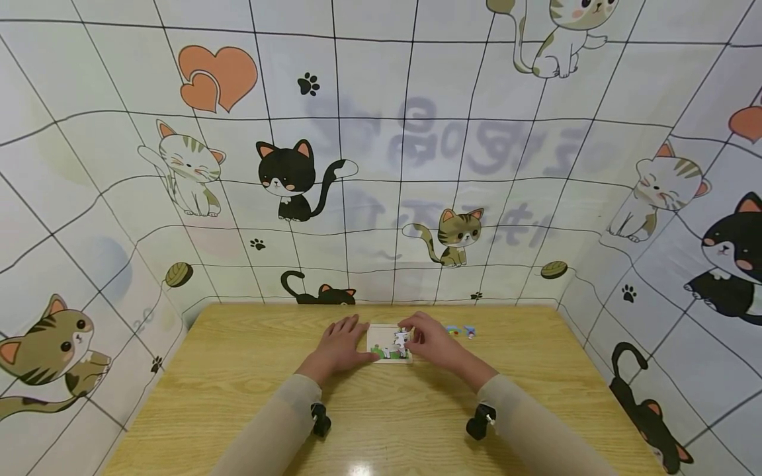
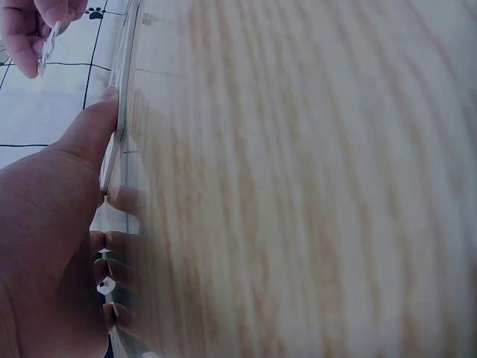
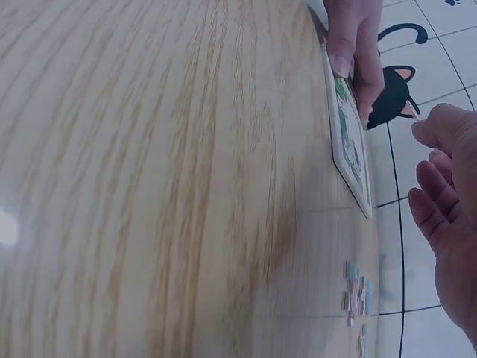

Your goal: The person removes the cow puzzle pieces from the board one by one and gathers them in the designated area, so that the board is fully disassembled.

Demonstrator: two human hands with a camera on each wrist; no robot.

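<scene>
A small framed jigsaw puzzle board [image 1: 381, 334] lies flat on the table, with fitted pieces [image 1: 389, 352] in green and white along its near edge and up its right side. The left hand [image 1: 340, 347] rests at the board's left side, fingers extended, its thumb on the near left corner. Above the board's right part, the right hand [image 1: 433, 342] pinches a puzzle piece [image 2: 49, 48] between thumb and fingertips. In the right wrist view that piece appears edge-on and is mostly hidden by the fingers.
Several loose, colourful puzzle pieces [image 1: 469, 332] lie on the table to the right of the board, beyond the right hand. The wooden table [image 1: 250, 370] ends at a wall covering [image 1: 381, 198] printed with cats and grid lines. A black wrist camera [image 1: 320, 420] sits on each sleeve.
</scene>
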